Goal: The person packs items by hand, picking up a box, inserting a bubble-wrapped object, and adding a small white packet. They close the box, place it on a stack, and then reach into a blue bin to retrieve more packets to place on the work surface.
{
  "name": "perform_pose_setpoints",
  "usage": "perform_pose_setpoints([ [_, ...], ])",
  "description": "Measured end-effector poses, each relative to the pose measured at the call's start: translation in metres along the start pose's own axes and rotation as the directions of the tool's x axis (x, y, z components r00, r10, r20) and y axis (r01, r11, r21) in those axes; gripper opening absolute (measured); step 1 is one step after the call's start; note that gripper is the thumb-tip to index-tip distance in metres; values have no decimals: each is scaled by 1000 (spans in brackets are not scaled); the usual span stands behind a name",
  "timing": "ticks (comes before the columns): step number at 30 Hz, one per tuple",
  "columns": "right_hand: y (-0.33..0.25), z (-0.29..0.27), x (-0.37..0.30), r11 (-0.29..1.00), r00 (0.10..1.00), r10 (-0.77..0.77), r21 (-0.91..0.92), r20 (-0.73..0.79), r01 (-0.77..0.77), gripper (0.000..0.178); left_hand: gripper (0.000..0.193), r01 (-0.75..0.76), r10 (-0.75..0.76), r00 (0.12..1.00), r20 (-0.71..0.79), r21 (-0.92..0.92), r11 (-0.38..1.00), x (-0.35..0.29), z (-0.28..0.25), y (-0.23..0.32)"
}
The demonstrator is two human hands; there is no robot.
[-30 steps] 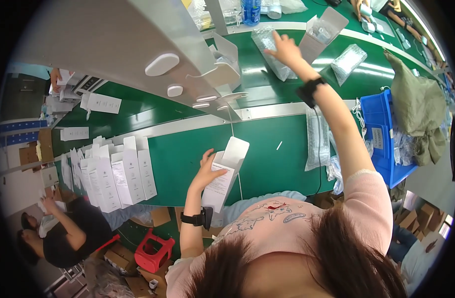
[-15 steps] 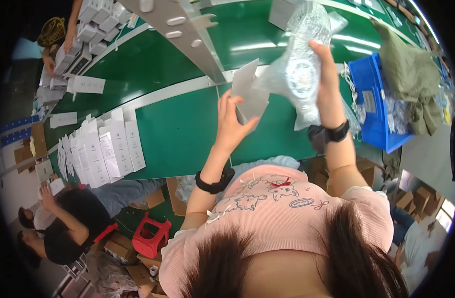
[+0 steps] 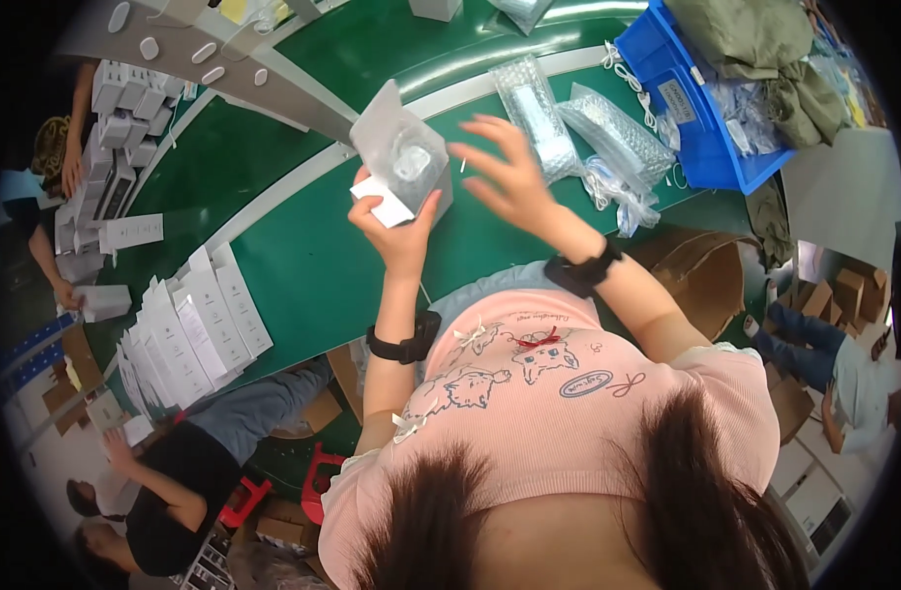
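My left hand is closed around a white carton with its end flaps raised, just above the green table. Inside the carton's mouth, a clear plastic bag wraps a pale rounded item whose kind I cannot make out. To the right of the carton, my right hand has its fingers spread and holds nothing. Beyond it lie a bubble-wrap pouch and a second bubble-wrap pouch. A small clear bag with a white cable rests beside them.
White cartons stand in a row at the left. A blue bin with bagged items sits at the right under olive cloth. A metal post crosses the upper left. Another person's hand is near cartons at far left.
My right hand has let go of the clear-bagged item and is now open. That item appears inside the carton in my left hand. The whole view has shifted.
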State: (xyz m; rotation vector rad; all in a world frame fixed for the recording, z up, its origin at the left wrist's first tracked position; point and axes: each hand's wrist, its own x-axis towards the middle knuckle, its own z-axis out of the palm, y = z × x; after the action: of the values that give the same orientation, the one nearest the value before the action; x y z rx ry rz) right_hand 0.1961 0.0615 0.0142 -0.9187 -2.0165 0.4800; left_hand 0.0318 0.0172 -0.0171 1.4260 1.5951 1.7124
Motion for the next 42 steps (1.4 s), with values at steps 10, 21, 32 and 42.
perform_pose_setpoints([
  [10,91,-90,-99,577,866,469,-803,174,-151,30,74,-112,100,976,196,53,992,-14,-22,-19],
  [21,-8,-86,1,747,817,563,348,121,-567,10,34,-68,-41,967,253,405,912,11,-58,43],
  [32,-34,25,55,817,703,-577,292,416,498,18,16,353,-415,900,132,337,873,44,-69,43],
  [42,-12,17,54,912,884,-276,394,378,117,89,19,391,-374,921,113,-256,884,39,-89,28],
])
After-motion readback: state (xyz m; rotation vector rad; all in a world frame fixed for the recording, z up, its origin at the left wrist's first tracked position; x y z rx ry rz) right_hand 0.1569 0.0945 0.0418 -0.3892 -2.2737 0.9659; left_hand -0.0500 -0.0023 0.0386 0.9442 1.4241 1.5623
